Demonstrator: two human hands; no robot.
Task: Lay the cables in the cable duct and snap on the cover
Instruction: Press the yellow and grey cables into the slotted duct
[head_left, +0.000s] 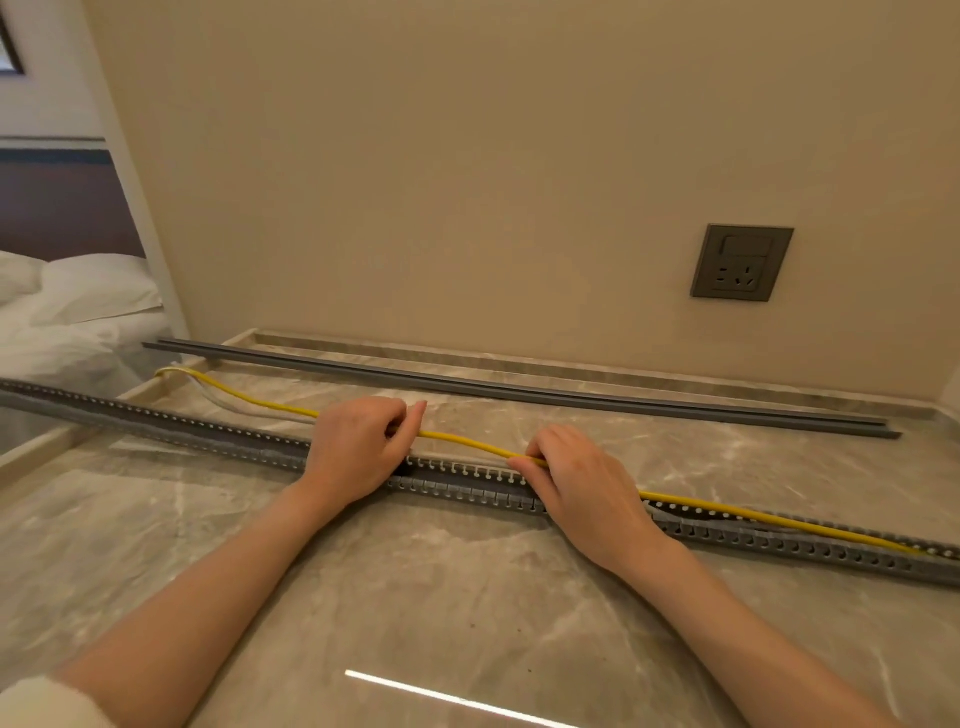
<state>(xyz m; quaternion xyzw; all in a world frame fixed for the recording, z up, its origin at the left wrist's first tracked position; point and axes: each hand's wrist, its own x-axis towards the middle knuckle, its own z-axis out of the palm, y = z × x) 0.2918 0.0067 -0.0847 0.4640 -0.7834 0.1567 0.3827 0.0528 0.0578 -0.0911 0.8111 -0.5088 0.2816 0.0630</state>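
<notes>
- At the far left, a bed with white pillows (93, 291) sits beyond the edge of the marble counter (467, 597).
- The grey slotted cable duct (156, 423) lies along the counter, running from the left edge across to the right edge, open side up with no cover on it.
- A yellow cable (467, 441) begins in a loop near the counter's left rear corner, with a clear or whitish cable (228, 402) beside it (this one is hard to follow past the hand).
- The left hand (358, 447) rests over the duct, its curled fingers and thumb pinching the yellow cable just above the channel.
- Between the two hands the yellow cable hangs slightly above the duct's far wall.
- The right hand (576, 483) lies over the duct, fingers curled onto the yellow cable and holding it at the channel.
- Right of that hand, the yellow cable lies inside the duct towards the right edge.
- Behind, near the wall, the long grey cover (519, 388) lies flat on the counter, well apart from the duct.
- A grey wall socket (742, 262) is mounted on the beige wall at the upper right.
</notes>
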